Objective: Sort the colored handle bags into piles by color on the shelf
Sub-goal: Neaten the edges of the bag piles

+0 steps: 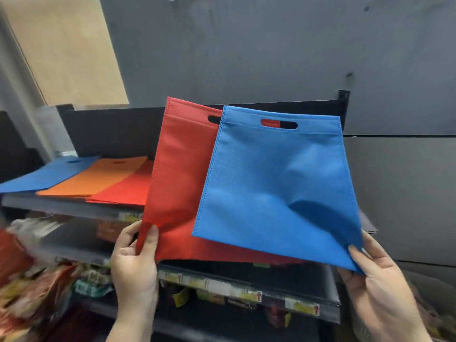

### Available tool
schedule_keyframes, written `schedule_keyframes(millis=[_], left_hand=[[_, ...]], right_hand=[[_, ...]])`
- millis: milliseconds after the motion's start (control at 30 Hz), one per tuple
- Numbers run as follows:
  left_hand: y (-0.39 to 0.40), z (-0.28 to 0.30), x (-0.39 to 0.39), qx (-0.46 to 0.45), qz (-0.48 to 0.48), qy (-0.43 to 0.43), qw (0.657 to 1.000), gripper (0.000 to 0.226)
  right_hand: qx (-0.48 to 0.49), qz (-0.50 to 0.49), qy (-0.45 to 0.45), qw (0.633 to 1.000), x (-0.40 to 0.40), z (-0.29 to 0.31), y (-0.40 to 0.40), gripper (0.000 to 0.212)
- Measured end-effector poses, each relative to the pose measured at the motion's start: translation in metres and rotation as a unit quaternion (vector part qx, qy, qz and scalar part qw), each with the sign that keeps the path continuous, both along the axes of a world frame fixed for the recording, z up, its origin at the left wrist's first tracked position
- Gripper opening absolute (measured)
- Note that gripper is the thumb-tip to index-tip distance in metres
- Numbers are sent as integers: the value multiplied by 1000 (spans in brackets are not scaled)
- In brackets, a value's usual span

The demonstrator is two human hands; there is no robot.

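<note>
Meanwhile left hand (134,257) pinches red bag (180,174), right hand (377,280) blue bag (278,188); labels unreadable.

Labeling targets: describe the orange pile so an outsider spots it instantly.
Look at the top black shelf on the left. Three flat piles lie side by side; the orange pile is the middle one, between the blue pile and the red pile.

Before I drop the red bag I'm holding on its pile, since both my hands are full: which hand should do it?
Probably left. Your left hand pinches the red bag and is nearer the red pile; the right hand holds the blue bag.
</note>
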State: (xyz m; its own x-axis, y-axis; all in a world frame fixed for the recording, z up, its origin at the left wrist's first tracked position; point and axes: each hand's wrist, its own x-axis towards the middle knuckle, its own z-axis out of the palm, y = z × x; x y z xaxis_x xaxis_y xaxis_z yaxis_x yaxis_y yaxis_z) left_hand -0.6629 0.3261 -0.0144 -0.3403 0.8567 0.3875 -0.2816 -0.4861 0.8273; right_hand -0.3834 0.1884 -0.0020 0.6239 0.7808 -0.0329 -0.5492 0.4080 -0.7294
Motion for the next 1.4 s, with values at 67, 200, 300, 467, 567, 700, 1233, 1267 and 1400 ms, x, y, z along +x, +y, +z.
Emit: schedule_keyframes(millis=[67,200,300,467,567,700,1233,1267,1400], left_hand=[[13,3,-41,-2,21,16,1000,10],[43,9,-109,-4,46,45,998,10],[68,15,-146,-8,45,52,998,11],[112,20,-184,-21,44,58,997,10],[140,19,-194,-31,42,54,997,8],[184,19,-197,-50,14,61,997,9],[333,-1,-193,-172,-57,195,964,9],[338,0,-196,-180,-65,205,960,12],[342,24,-219,-148,-104,178,967,44]], right_hand=[[8,22,2,1000,-37,-1,27,52],[12,46,18,999,-98,-7,72,40],[22,62,18,998,-133,-9,102,36],[27,72,26,997,-176,-7,144,36],[21,71,31,997,-193,-9,169,40],[40,55,28,997,-203,-8,205,53],[116,63,6,991,-252,8,345,51],[113,64,3,992,-256,8,350,51],[111,71,-5,991,-274,11,368,50]])
